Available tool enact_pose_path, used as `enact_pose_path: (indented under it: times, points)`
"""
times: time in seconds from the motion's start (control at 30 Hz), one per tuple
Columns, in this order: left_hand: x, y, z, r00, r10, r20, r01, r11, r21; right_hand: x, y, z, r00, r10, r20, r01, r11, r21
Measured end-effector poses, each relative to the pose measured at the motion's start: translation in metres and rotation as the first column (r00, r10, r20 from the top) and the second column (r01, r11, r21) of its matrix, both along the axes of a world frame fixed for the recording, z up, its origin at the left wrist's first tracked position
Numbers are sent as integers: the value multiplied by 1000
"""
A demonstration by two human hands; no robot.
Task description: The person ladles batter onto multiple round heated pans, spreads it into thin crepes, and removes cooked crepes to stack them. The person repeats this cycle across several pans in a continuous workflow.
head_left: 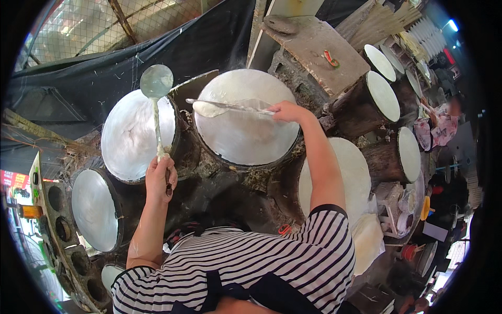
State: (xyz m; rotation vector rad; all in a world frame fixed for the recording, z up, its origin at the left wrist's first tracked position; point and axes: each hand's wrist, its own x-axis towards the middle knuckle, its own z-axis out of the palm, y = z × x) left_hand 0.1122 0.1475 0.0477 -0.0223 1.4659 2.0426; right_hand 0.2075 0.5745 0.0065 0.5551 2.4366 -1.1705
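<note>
At the far left edge, a curved block (64, 230) pierced with round holes sits near a drum whose round silvery metal top (94, 209) tilts toward me. Next to it stands a second drum with a bright, smeared metal top (128, 138), and behind them hangs a dark sheet (219, 47). The person leaning in from below wears a black-and-white striped shirt (246, 261).

The left hand (161, 178) is closed firmly around the handle of a long metal ladle (157, 82), its round bowl pointing away from the body, its neck coated with pale batter. In view, the ladle crosses the second metal top; I can't tell whether it touches it.

In the middle is a large round griddle (246, 144), silvery in its near half and whiter beyond. Across the whiter part lies a long, narrow spreader (240, 108), with a thick lump of white batter (209, 109) at its left end. The right hand (288, 111) grips the other end with curled fingers. Whether the spreader's edge presses on the metal isn't clear.

Further right, a brown board (321, 55) bears a small red object (330, 58). Below it, past the right forearm, is a cream-coloured round surface (348, 170), with a pale, floppy sheet (369, 238) beside it. More pale-topped drums (383, 97) follow, then another person in a flowered top (444, 128).
</note>
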Motion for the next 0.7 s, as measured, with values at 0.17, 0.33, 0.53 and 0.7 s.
enact_pose_path:
  times: [0.17, 0.33, 0.53, 0.7]
  points:
    - [-7, -14, -6, 999, -32, 25, 31, 999, 17, 73, -18, -15, 958, -144, -250, 141, 990, -26]
    - [-22, -29, -9, 992, -121, 41, 119, 992, 50, 131, -139, -31, 852, -388, -352, 482, 844, 237]
    - [-44, -50, -11, 977, -209, 48, 206, 977, 64, -36, -311, -53, 501, -864, -51, 528, 352, -773]
    - [-67, -74, -5, 968, -249, 8, 249, 968, 22, -88, -395, -88, 284, -958, 37, 447, 98, -889]
